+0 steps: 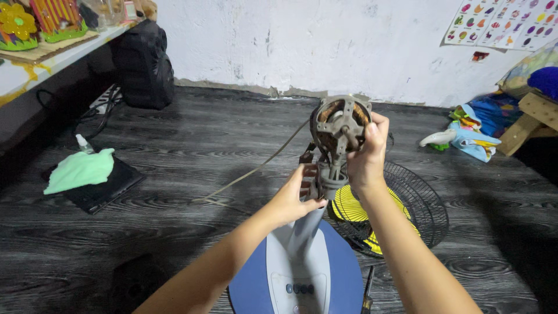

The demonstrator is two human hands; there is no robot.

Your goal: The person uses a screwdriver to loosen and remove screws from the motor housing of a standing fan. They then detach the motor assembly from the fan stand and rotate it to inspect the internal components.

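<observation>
A stripped fan motor (pixel 339 129) with bare copper windings and a grey metal frame sits atop a pale grey neck (pixel 306 231) rising from a round blue base (pixel 337 273) with small buttons. My right hand (pixel 368 156) grips the motor's right side, thumb near the shaft. My left hand (pixel 295 195) holds the grey bracket just below the motor. A thin cord (pixel 256 170) trails from the motor to the floor on the left.
A black wire fan guard (pixel 427 203) with yellow blades (pixel 350 207) lies on the dark wood-grain floor to the right. A screwdriver (pixel 368 291) rests beside the base. A green cloth (pixel 81 168) on a black pad lies left; a black speaker (pixel 144 64) stands at back.
</observation>
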